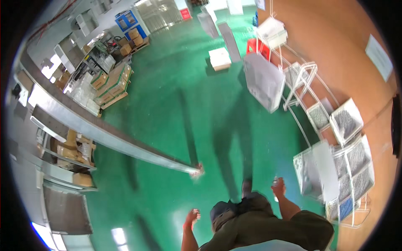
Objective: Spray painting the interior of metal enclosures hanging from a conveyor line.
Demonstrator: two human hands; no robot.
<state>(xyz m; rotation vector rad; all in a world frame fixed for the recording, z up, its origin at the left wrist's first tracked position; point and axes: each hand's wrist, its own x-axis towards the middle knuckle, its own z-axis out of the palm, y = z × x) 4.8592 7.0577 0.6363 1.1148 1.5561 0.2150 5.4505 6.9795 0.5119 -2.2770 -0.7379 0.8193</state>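
Head view: right hand [278, 186] grips small object [277, 181].

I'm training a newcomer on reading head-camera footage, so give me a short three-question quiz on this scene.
1. True or false: the left hand is gripping a cardboard box.
2. Which hand is closer to the wire rack of clear bags? A) left B) right
3. What colour is the floor?

Key:
1. False. The left hand is open and empty, held over the floor.
2. B. The right hand is raised near the rack and seems to hold a small object, too blurred to identify.
3. Green.
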